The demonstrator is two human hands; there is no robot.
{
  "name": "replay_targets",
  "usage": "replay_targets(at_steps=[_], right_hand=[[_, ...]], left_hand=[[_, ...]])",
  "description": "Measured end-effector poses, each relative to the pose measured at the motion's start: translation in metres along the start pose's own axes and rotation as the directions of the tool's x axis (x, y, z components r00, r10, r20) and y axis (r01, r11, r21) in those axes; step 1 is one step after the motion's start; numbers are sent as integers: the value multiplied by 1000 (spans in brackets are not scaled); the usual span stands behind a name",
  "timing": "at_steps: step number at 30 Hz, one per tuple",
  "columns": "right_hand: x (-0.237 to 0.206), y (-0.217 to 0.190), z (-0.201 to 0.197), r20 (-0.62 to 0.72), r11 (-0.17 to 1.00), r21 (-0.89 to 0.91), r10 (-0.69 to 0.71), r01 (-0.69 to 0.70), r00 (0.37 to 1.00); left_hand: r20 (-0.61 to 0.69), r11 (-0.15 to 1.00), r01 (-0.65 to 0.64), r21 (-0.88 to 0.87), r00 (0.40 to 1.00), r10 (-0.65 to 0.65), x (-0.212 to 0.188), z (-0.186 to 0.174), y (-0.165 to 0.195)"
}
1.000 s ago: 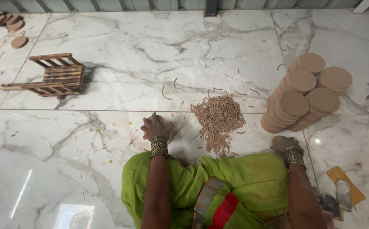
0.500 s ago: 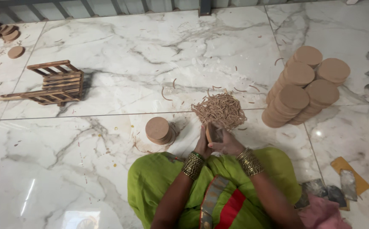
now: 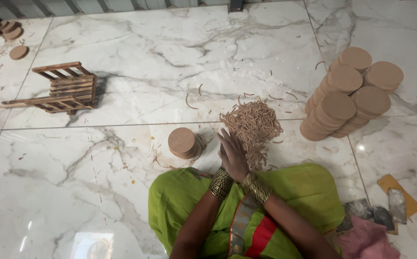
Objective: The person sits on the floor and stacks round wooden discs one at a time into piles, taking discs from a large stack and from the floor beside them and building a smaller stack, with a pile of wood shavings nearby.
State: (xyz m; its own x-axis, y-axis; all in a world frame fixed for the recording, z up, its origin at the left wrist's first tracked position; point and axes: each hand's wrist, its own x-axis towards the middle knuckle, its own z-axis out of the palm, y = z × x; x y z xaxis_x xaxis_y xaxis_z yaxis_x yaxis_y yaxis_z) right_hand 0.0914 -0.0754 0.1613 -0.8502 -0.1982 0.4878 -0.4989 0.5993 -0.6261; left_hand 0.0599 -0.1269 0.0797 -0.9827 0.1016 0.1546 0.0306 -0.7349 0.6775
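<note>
Clay-brown strands pile (image 3: 251,125): left hand (image 3: 226,152) & right hand (image 3: 237,158) pressed flat together, rolling (prob. a strand, hidden); next needs even pressure, beside small disc stack (image 3: 183,143)

Left hand (image 3: 225,154) mostly hidden behind right hand (image 3: 236,156).

Green garment, gold beaded bangles (image 3: 220,183)

disc stack (image 3: 183,143) left of stick pile (image 3: 252,125) | leaning disc stacks (image 3: 350,93) right
</note>
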Motion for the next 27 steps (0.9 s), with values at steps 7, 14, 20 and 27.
replay_targets(at_steps=[7, 14, 20, 27], right_hand=[[51, 43, -7, -11, 978, 127, 170, -167, 985], [7, 21, 2, -86, 961, -96, 250, -258, 964], [13, 51, -15, 34, 832, 260, 499, -490, 866], [4, 48, 5, 232, 513, 595, 627, -618, 744]], left_hand=[[-35, 874, 252, -414, 956, -292, 3, 12, 15], [-352, 840, 145, -523, 861, -368, 15, -2, 41], [-634, 995, -10, -95, 771, -53, 20, -12, 32], [-649, 871, 116, 477, 715, 260, 16, 0, 23]])
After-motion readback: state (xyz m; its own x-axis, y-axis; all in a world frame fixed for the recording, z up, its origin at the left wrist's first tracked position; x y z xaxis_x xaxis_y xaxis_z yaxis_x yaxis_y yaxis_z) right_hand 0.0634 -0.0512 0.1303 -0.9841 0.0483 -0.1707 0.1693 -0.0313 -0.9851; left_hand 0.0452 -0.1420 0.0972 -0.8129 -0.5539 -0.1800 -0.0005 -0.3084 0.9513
